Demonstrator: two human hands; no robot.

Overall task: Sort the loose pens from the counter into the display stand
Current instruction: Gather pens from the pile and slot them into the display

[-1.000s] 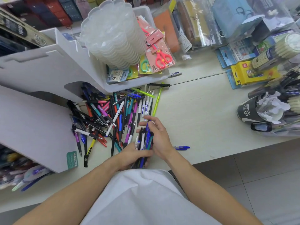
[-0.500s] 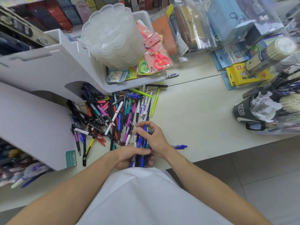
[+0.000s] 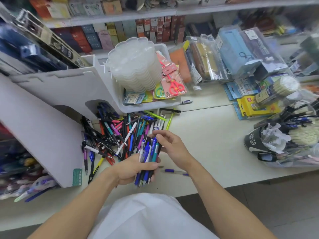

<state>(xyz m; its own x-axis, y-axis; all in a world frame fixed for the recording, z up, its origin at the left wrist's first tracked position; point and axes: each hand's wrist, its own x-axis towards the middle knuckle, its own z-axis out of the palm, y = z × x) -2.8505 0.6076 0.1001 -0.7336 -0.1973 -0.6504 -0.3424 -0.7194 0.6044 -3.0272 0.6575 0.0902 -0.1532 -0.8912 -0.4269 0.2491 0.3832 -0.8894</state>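
While the left hand (image 3: 133, 171) is curled tight round a bundle of pens (image 3: 149, 157), fingers wrapped across the barrels, the right hand (image 3: 172, 147) meets the bundle's upper end with thumb and fingertips pinching the pen tops, its remaining fingers loosely bent. The bundle stands roughly upright above the counter (image 3: 207, 144), tips showing below the left fist (mostly blue, teal and black barrels; an exact count cannot be made). How many pens the right hand actually pinches cannot be told, since the fingers overlap the tops.

The loose pile of pens (image 3: 120, 135) lies on the counter at 10 o'clock from the hands, spreading under the white tray (image 3: 162, 49). One purple pen (image 3: 174, 170) lies alone at 4 o'clock from the bundle, partly behind the right wrist. The white display stand (image 3: 51, 94) occupies the left, at 9 to 11 o'clock; its compartments face away and cannot be seen. A stack of clear lids (image 3: 136, 66) sits in the tray. Goods at the right edge are blurred.
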